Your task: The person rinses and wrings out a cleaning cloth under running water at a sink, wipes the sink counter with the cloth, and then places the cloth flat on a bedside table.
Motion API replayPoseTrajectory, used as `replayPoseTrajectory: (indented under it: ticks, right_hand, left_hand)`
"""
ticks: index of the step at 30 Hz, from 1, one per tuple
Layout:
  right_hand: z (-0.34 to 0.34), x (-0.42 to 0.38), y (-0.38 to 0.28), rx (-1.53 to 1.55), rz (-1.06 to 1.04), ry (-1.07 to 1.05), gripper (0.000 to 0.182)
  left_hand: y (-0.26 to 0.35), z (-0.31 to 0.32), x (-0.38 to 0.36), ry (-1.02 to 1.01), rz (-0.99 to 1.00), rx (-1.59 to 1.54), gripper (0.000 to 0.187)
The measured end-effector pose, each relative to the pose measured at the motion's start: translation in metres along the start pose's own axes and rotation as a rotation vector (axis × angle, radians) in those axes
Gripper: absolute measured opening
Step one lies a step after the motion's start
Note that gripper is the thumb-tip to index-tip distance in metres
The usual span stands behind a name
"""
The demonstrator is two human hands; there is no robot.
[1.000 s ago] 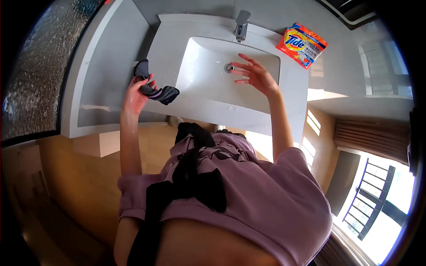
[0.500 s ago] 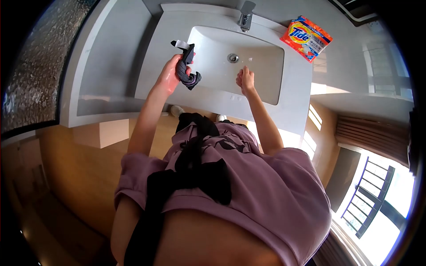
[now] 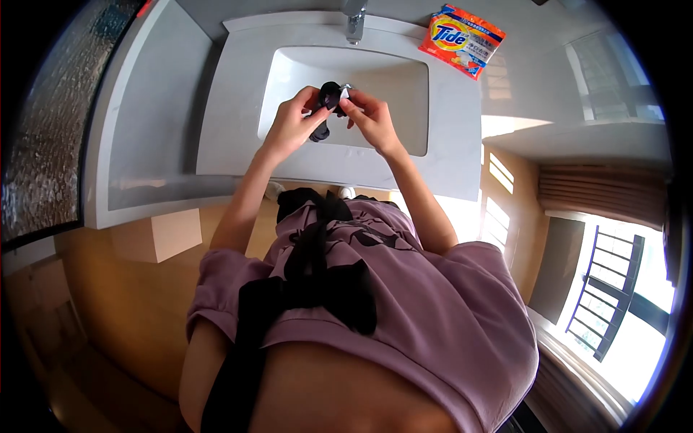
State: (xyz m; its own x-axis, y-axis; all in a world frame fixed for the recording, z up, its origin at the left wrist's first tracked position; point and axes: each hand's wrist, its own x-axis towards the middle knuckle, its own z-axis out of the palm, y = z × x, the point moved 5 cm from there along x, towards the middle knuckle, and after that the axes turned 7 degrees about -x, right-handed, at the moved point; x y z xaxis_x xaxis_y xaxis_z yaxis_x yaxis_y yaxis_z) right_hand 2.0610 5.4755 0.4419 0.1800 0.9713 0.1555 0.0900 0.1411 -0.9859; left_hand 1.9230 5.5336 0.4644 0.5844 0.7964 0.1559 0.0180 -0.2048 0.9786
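Observation:
Over the front part of the white sink basin [image 3: 397, 101], both hands hold a dark twisted cloth [image 3: 319, 133] with a small white label [image 3: 343, 93]. My left hand [image 3: 292, 124] has its fingers wrapped round the cloth's left side, and part of the cloth hangs below the thumb. My right hand [image 3: 372, 123] pinches the cloth at its right end, the thumb by the label. The two hands are close together, fingertips nearly meeting. The cloth and hands hide the drain area.
A chrome faucet [image 3: 354, 25] stands at the basin's back edge. An orange Tide detergent bag [image 3: 462, 41] lies at the back right of the white counter [image 3: 231, 123]. A cardboard box [image 3: 170, 234] sits on the floor at left.
My left hand has brought the cloth rightward over the basin. My right hand, closed and apart from the cloth before, now pinches its labelled end. The view has shifted slightly.

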Motion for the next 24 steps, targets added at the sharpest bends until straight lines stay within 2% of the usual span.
replayPoseTrajectory:
  ticks: [2, 3, 4, 6, 7, 9, 12, 16, 18, 19, 20, 21, 22, 24]
  right_hand:
    - [-0.012, 0.0, 0.008, 0.119, 0.083, -0.021, 0.022]
    - [-0.017, -0.003, 0.01, 0.155, 0.089, -0.044, 0.021]
    - [-0.022, -0.006, 0.01, 0.189, 0.093, -0.07, 0.019]
    - [-0.028, -0.009, 0.008, 0.261, 0.143, -0.096, 0.017]
    - [-0.027, -0.011, 0.007, 0.333, 0.195, -0.115, 0.015]
    - [-0.028, -0.01, 0.002, 0.305, 0.213, -0.089, 0.014]
    - [-0.031, -0.01, 0.002, 0.352, 0.232, -0.045, 0.013]
    - [-0.036, -0.006, -0.001, 0.454, 0.168, -0.138, 0.01]
    - [-0.038, -0.006, 0.001, 0.587, 0.29, -0.153, 0.01]
    - [-0.041, -0.005, -0.001, 0.645, 0.221, -0.242, 0.01]
    - [-0.047, -0.005, -0.002, 0.644, 0.22, -0.24, 0.01]
    - [-0.049, -0.005, -0.009, 0.631, 0.222, -0.275, 0.011]
    - [-0.051, -0.005, -0.012, 0.618, 0.223, -0.312, 0.012]
    - [-0.058, -0.002, -0.012, 0.647, 0.173, -0.37, 0.015]
  left_hand:
    - [0.022, 0.003, 0.0, -0.19, 0.002, 0.228, 0.019]
    - [0.027, 0.003, 0.001, -0.316, -0.134, 0.312, 0.025]
    - [0.026, 0.004, 0.002, -0.314, -0.131, 0.313, 0.025]
    - [0.031, 0.005, 0.004, -0.295, 0.076, 0.248, 0.03]
    - [0.028, 0.007, 0.004, -0.294, 0.078, 0.25, 0.03]
    - [0.044, 0.01, 0.004, -0.148, 0.49, 0.484, 0.039]
    - [0.05, 0.015, 0.003, -0.046, 0.519, 0.42, 0.043]
    - [0.049, 0.013, 0.009, -0.037, 0.419, 0.291, 0.035]
    - [0.05, 0.012, 0.011, -0.034, 0.386, 0.262, 0.032]
    - [0.045, 0.01, 0.015, -0.079, 0.299, 0.08, 0.031]
    - [0.04, 0.01, 0.02, -0.122, 0.211, -0.101, 0.031]
    - [0.037, 0.01, 0.025, -0.21, 0.142, -0.199, 0.026]
    - [0.037, 0.005, 0.027, -0.209, 0.142, -0.199, 0.026]
    - [0.024, 0.012, 0.027, -0.539, -0.16, -0.285, 0.019]
